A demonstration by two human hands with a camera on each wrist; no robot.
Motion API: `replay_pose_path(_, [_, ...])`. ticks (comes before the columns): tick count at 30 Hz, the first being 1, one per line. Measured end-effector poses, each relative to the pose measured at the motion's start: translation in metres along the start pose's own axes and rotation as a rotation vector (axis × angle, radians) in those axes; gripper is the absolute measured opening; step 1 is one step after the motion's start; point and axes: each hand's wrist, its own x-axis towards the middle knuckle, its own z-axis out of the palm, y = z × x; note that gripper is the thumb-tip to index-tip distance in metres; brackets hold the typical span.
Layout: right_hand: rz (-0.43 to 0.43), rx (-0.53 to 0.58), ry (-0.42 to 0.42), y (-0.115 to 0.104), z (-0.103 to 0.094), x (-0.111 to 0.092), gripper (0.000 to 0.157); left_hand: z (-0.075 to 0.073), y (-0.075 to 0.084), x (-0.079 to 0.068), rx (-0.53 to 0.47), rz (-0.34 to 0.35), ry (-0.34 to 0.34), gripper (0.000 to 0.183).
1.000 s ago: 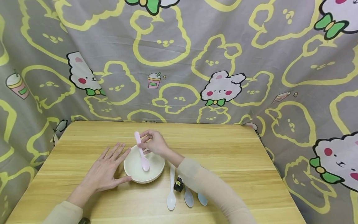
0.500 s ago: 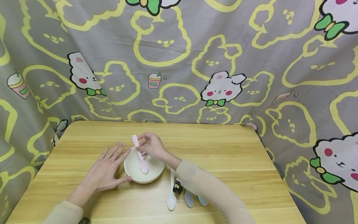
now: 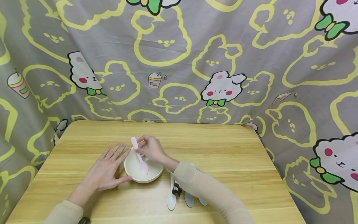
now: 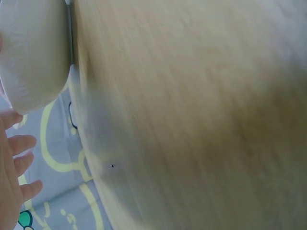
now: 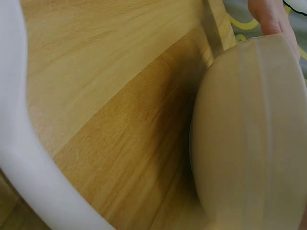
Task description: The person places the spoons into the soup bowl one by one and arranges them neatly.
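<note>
A cream bowl (image 3: 130, 172) stands on the table. My right hand (image 3: 153, 150) is over its far right side, pinching a pink spoon (image 3: 144, 168) by the handle. The spoon leans with its head down inside the bowl; whether it touches the bottom I cannot tell. My left hand (image 3: 104, 171) is spread on the bowl's left side, the thumb and index finger at its rim. In the left wrist view the bowl (image 4: 33, 52) appears beside the left fingers (image 4: 23, 143). The right wrist view shows the bowl (image 5: 244, 139) with part of a hand at its top.
Right of the bowl lie a white spoon (image 3: 172, 202), a greyish spoon (image 3: 189, 200) and a bluish one (image 3: 203, 201), partly under the right forearm. A small black device (image 3: 176, 189) is by that forearm. A patterned curtain (image 3: 179, 62) hangs behind the wooden table (image 3: 229, 149).
My right hand has moved slightly nearer and lower with the pink spoon, whose handle end has shifted left and down. The left hand has stayed at the bowl.
</note>
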Motion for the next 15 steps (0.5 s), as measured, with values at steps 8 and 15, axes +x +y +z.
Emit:
replay_pose_path(8, [-0.017, -0.031, 0.001, 0.0004, 0.0009, -0.001, 0.031, -0.0014, 0.0005, 0.0003, 0.009, 0.005, -0.001, 0.109])
replay_pose_path(15, [-0.014, -0.092, -0.001, -0.0018, 0.0006, -0.0011, 0.033, -0.0013, 0.0008, -0.0004, 0.009, 0.003, -0.002, 0.109])
